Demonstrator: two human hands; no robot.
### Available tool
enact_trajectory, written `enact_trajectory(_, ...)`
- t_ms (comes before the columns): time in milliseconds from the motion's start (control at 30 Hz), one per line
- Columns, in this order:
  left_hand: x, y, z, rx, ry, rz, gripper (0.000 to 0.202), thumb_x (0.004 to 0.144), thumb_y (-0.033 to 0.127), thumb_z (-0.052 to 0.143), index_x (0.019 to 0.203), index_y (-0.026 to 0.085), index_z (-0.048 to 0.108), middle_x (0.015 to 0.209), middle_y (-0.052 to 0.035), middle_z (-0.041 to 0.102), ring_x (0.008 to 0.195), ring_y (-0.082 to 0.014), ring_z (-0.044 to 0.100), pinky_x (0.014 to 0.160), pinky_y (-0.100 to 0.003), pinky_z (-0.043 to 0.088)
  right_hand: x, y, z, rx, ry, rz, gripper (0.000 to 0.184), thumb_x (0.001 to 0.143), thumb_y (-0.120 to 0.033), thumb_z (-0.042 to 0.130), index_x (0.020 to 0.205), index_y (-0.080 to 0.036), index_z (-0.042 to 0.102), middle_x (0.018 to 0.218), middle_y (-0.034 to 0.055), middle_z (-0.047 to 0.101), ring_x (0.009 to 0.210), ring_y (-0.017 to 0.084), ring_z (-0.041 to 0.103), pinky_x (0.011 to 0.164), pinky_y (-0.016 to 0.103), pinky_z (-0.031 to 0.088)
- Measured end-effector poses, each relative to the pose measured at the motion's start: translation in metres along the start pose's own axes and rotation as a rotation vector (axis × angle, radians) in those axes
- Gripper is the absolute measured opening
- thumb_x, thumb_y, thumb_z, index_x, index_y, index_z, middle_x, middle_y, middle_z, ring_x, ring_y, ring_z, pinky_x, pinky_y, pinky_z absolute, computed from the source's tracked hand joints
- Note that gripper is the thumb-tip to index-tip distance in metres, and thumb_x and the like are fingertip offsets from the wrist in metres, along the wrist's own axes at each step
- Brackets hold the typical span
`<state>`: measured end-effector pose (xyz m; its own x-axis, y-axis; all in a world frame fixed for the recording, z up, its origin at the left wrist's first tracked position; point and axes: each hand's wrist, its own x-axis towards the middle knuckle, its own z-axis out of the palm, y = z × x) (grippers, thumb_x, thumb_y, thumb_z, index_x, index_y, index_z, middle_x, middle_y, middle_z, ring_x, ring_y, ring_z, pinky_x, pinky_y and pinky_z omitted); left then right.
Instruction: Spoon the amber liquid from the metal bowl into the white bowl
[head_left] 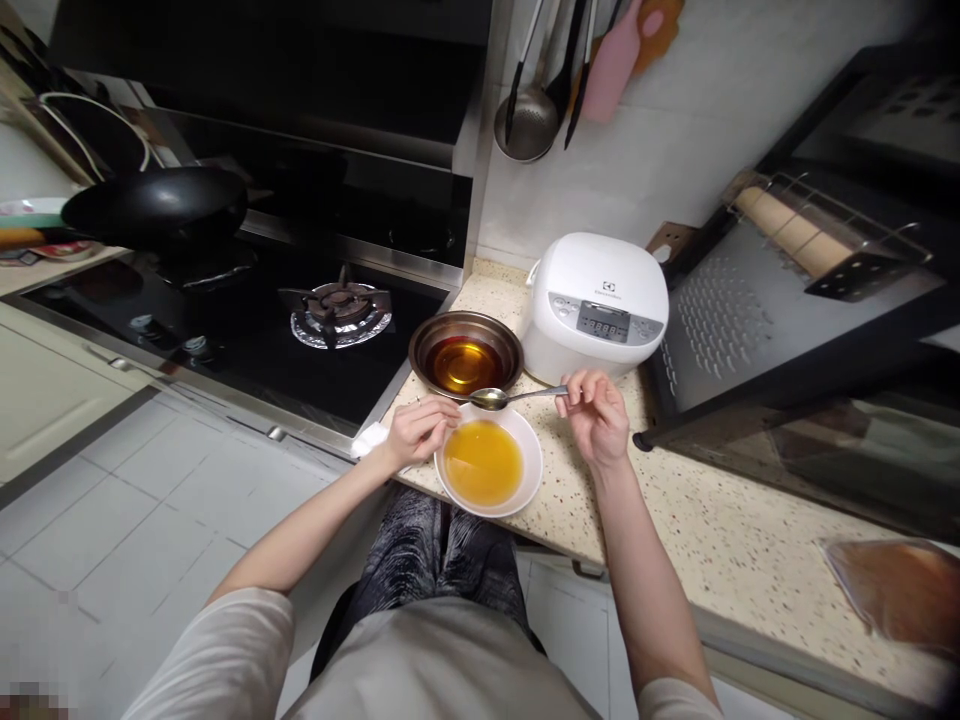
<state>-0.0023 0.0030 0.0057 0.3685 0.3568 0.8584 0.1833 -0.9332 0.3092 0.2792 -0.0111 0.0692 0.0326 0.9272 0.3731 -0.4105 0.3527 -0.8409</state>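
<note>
Mid-frame, the right hand (598, 415) holds a spoon (523, 396) near-level, likely against spills; whether the left hand (421, 427) grips anything is unclear.

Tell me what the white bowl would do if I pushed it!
The white bowl would probably slosh, since it holds yellow liquid. It might tip off if pushed outward, because it sits right by the counter edge.
</note>
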Motion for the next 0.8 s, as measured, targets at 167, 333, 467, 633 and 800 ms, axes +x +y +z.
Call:
enact_trajectory(167,0.0003,0.0004,0.0001,0.010,-0.003,-0.002,0.025,0.097,0.013,0.046,0.091,0.015,0.069,0.091,-0.0098,0.075,0.096,-0.0207,0.073,0.080,-0.036,0.063,-0.0015,-0.0013,0.0005,0.007,-0.054,0.023,0.040,0.090,-0.049,0.065,0.064,-0.023,0.051,0.061,0.0016,0.041,0.060,0.018,0.040,0.050,0.030,0.035)
enact_trajectory(333,0.0015,0.0008,0.0000,0.008,0.000,0.008,0.024,0.096,0.011,0.046,0.090,0.015,0.069,0.091,-0.0097,0.076,0.095,-0.0203,0.073,0.080,-0.035,0.063,-0.0027,-0.0024,-0.0008,0.001,-0.131,0.022,0.037,0.090,-0.046,0.066,0.064,-0.022,0.055,0.061,0.0025,0.045,0.060,0.018,0.042,0.051,0.031,0.036)
enact_trajectory(467,0.0014,0.0008,-0.0003,0.002,-0.006,0.006,0.023,0.096,0.010,0.047,0.091,0.015,0.069,0.092,-0.0098,0.075,0.096,-0.0207,0.073,0.081,-0.035,0.063,-0.0040,-0.0033,-0.0020,-0.034,-0.180,0.018,0.035,0.091,-0.045,0.065,0.066,-0.022,0.057,0.061,0.0027,0.048,0.059,0.018,0.045,0.053,0.032,0.037)
enact_trajectory(633,0.0011,0.0009,-0.0004,0.005,0.003,0.007,0.021,0.095,0.010,0.047,0.092,0.015,0.068,0.090,-0.0095,0.075,0.095,-0.0208,0.072,0.080,-0.035,0.062,-0.0056,-0.0045,-0.0025,-0.063,-0.239,-0.002,0.033,0.093,-0.043,0.063,0.068,-0.022,0.059,0.062,0.0024,0.048,0.059,0.018,0.046,0.056,0.033,0.036)
enact_trajectory(800,0.0003,0.0002,-0.0001,0.002,0.001,0.006,0.022,0.096,0.011,0.047,0.093,0.015,0.068,0.091,-0.0092,0.075,0.096,-0.0207,0.073,0.081,-0.035,0.062,-0.0080,-0.0082,-0.0045,-0.135,-0.317,-0.027,0.033,0.097,-0.040,0.057,0.070,-0.021,0.060,0.064,0.0029,0.051,0.062,0.019,0.047,0.060,0.035,0.035)
